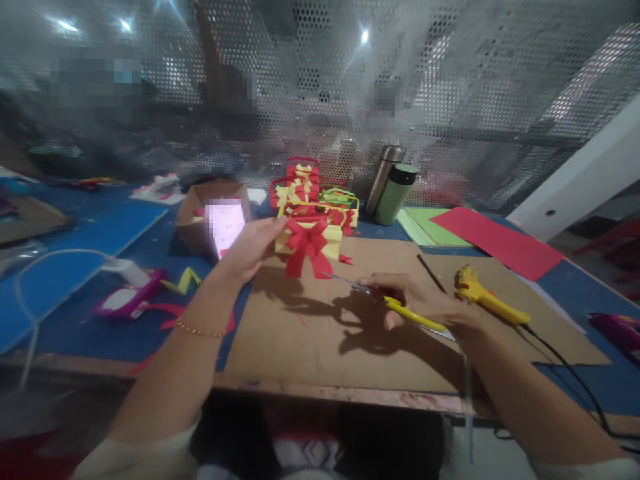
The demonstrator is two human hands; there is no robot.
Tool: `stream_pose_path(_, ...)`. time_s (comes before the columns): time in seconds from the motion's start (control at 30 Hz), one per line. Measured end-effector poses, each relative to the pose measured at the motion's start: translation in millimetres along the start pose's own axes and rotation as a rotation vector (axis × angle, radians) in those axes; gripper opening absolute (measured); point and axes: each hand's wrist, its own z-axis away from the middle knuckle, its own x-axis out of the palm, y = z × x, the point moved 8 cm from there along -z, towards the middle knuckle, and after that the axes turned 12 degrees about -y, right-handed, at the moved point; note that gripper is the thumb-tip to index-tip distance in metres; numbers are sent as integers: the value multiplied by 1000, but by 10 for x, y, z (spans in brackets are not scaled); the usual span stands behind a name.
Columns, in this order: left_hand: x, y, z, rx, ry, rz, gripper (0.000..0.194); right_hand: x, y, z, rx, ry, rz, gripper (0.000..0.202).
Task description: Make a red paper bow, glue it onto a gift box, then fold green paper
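My left hand (257, 247) grips the left side of a small yellow paper box (330, 240). A red bow (307, 247) with two hanging tails covers the front of the box, which is raised over the brown cardboard. In my right hand (407, 297) is a pair of scissors with yellow on the handle (413, 315). Its thin blades point left, and their tip is at the right tail of the bow; whether it touches the paper I cannot tell.
Finished red and yellow paper boxes (303, 183) stand behind, beside a green flask (397, 197) and a steel one. A yellow glue gun (490, 300) with a black cord lies right. A lit phone (227, 227) leans against a cardboard box (193, 213) at left.
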Motion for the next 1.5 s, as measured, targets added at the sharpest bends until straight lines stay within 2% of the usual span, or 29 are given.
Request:
stream_pose_path(0.27, -12, -1, 5, -2, 8, -34, 38, 13, 1, 16, 29, 3, -32, 70)
stream_pose_path(0.7, -34, -19, 5, 0, 7, -106, 42, 39, -53, -8, 30, -17, -51, 74)
stream_pose_path(0.83, 7, -9, 12, -7, -32, -88, 48, 28, -28, 0, 27, -22, -30, 76)
stream_pose_path(1.07, 20, 21, 21, 30, -68, -192, 39, 36, 1, 3, 29, -49, -51, 72)
stream_pose_path(1.5, 39, 42, 25, 63, -88, -265, 40, 43, -57, -7, 31, -21, -37, 72)
